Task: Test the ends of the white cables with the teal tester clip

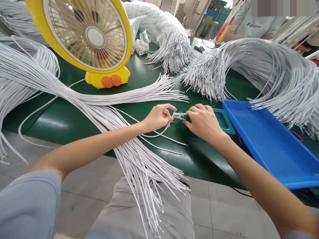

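My left hand (159,117) is closed in a pinch on the end of a thin white cable (159,134) that loops down over the green table (62,116). My right hand (203,121) is closed around a small metal connector piece (179,115), held against the cable end between the two hands. A thick bundle of white cables (119,132) runs from the left across the table and spills over its front edge onto my lap. A small teal tray (223,121) lies just behind my right hand.
A yellow desk fan (92,36) stands at the back left. A blue plastic tray (271,142) lies at the right. More cable bundles (261,66) arch over the back right, and another (171,46) lies at the back centre. A co-worker's arm (231,31) shows at the far side.
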A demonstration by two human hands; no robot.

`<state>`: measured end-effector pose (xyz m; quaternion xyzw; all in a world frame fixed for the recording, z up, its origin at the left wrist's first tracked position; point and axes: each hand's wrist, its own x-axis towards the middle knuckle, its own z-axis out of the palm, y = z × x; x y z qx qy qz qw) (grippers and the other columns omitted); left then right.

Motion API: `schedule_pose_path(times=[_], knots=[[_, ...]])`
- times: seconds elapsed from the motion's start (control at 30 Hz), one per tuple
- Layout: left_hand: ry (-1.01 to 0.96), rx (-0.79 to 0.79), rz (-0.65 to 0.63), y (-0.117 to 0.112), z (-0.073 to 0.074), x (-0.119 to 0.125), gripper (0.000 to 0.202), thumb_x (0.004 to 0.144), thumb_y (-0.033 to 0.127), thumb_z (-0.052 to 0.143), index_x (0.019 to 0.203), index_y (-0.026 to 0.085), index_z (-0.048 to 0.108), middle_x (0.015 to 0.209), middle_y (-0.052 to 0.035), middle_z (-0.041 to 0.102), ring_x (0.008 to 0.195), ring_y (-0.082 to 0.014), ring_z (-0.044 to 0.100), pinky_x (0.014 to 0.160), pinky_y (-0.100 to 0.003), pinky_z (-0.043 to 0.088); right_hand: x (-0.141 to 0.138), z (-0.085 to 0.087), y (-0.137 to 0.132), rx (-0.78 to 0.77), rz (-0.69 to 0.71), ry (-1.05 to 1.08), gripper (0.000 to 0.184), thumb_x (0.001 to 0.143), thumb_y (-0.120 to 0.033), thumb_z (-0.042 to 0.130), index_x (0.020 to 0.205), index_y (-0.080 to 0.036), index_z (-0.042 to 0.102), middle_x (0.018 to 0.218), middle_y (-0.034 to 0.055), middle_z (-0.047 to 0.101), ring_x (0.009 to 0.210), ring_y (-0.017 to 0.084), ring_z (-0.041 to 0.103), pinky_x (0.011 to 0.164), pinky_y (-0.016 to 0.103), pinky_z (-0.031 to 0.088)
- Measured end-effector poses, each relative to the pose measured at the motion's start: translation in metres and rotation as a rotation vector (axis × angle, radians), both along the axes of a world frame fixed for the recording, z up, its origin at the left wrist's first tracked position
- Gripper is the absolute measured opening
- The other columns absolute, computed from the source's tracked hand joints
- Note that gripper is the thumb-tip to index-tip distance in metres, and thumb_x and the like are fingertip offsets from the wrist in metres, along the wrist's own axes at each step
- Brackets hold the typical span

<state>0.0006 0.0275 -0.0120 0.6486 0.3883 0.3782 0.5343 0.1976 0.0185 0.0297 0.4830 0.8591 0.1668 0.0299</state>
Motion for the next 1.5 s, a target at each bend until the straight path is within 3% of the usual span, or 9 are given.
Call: schedule_pose_path(times=[0.27, 0.7, 0.8, 0.93, 1.1, 1.27, 1.43, 1.5], knots=[[0.116, -0.013, 0.025, 0.001, 0.0, -0.001, 0.027, 0.07, 0.013, 0.064, 0.097, 0.01, 0.064, 0.058, -0.002, 0.069, 0.047, -0.0103, 0.06, 0.053, -0.02, 0.047, -0.005, 0.007, 0.012, -0.131, 0.05, -0.076, 0.023, 0.082, -0.024, 0.054, 0.071, -0.011, 0.069, 0.08, 0.0138, 0.07, 0.086, 0.025, 0.058, 0.073, 0.037, 0.036], [0.15, -0.025, 0.065, 0.001, -0.003, -0.001, 0.02, 0.071, 0.011, 0.064, 0.09, 0.013, 0.058, 0.057, -0.0005, 0.068, 0.049, -0.012, 0.062, 0.052, -0.021, 0.047, -0.012, 0.004, 0.008, -0.139, 0.045, -0.057, 0.02, 0.081, -0.021, 0.056, 0.068, -0.012, 0.068, 0.075, 0.0138, 0.069, 0.082, 0.026, 0.059, 0.073, 0.039, 0.037], [0.148, -0.011, 0.068, 0.0, -0.001, -0.002, 0.022, 0.071, 0.011, 0.064, 0.091, 0.013, 0.059, 0.057, -0.0007, 0.068, 0.049, -0.0124, 0.063, 0.053, -0.021, 0.047, -0.004, 0.002, 0.009, -0.155, 0.032, 0.087, 0.024, 0.086, -0.027, 0.053, 0.079, -0.012, 0.07, 0.085, 0.0126, 0.07, 0.085, 0.025, 0.06, 0.081, 0.04, 0.04], [0.132, -0.028, 0.046, -0.002, 0.0, -0.003, 0.024, 0.071, 0.011, 0.064, 0.094, 0.013, 0.061, 0.059, -0.0006, 0.069, 0.052, -0.0135, 0.065, 0.058, -0.022, 0.051, 0.011, -0.004, 0.014, -0.054, -0.121, 0.345, 0.035, 0.094, -0.028, 0.038, 0.099, -0.013, 0.069, 0.102, 0.0135, 0.069, 0.095, 0.027, 0.06, 0.084, 0.041, 0.044], [0.135, 0.001, 0.039, -0.004, -0.002, -0.005, 0.026, 0.072, 0.013, 0.064, 0.098, 0.012, 0.063, 0.059, -0.0006, 0.068, 0.053, -0.0138, 0.066, 0.062, -0.023, 0.052, 0.016, -0.012, 0.017, 0.019, -0.174, 0.401, 0.036, 0.092, -0.025, 0.039, 0.115, -0.012, 0.064, 0.105, 0.0155, 0.067, 0.097, 0.03, 0.058, 0.083, 0.044, 0.046], [0.11, 0.001, 0.088, -0.005, 0.0, -0.009, 0.028, 0.074, 0.015, 0.062, 0.101, 0.013, 0.063, 0.063, 0.0001, 0.067, 0.052, -0.0122, 0.065, 0.06, -0.022, 0.051, 0.012, -0.006, 0.015, 0.003, -0.206, 0.426, 0.039, 0.092, -0.023, 0.036, 0.117, -0.007, 0.062, 0.103, 0.0183, 0.066, 0.097, 0.032, 0.057, 0.085, 0.046, 0.047], [-0.042, 0.043, 0.171, -0.013, 0.023, -0.008, 0.03, 0.075, 0.02, 0.065, 0.104, 0.012, 0.064, 0.071, 0.0, 0.064, 0.048, -0.0081, 0.059, 0.052, -0.02, 0.048, -0.002, 0.003, -0.006, 0.284, -0.042, 0.74, 0.032, 0.092, -0.018, 0.037, 0.11, -0.016, 0.063, 0.102, 0.0138, 0.067, 0.097, 0.027, 0.059, 0.088, 0.044, 0.048], [-0.072, 0.111, 0.182, -0.027, 0.037, -0.006, 0.032, 0.076, 0.022, 0.066, 0.106, 0.011, 0.065, 0.068, -0.0005, 0.064, 0.054, -0.0099, 0.061, 0.059, -0.023, 0.052, -0.011, -0.002, -0.018, 0.321, 0.064, 0.969, 0.028, 0.092, -0.018, 0.039, 0.108, -0.02, 0.062, 0.092, 0.0094, 0.067, 0.086, 0.022, 0.062, 0.078, 0.038, 0.052]])
